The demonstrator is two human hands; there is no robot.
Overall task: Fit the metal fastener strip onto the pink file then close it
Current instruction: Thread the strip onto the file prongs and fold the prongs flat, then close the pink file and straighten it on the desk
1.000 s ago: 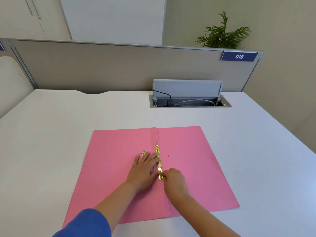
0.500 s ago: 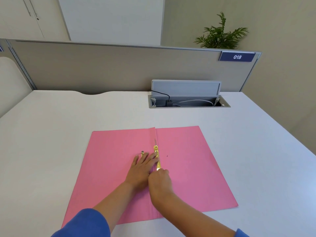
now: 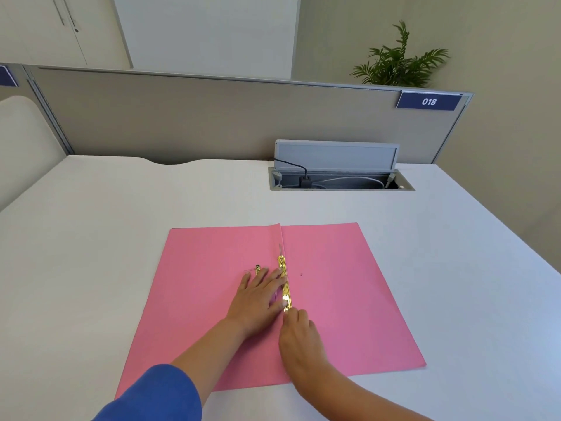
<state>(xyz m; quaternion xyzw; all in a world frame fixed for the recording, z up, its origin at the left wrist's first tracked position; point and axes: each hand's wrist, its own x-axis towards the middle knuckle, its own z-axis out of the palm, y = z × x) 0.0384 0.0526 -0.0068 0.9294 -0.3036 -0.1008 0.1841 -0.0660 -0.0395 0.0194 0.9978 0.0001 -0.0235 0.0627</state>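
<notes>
Pink file [image 3: 334, 299] open flat mid-frame on my white desk [image 3: 121, 238], left hand [image 3: 258, 296] spread flat beside the gold fastener strip [image 3: 284, 284] along the fold, right hand [image 3: 299, 332] fingertips pinching its near end.

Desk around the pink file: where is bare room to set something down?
The white desk is bare left of the pink file, right of it to the desk edge, and between its far edge and the cable box. It is crowded at the fold: the left hand and right hand work the metal fastener strip.
</notes>
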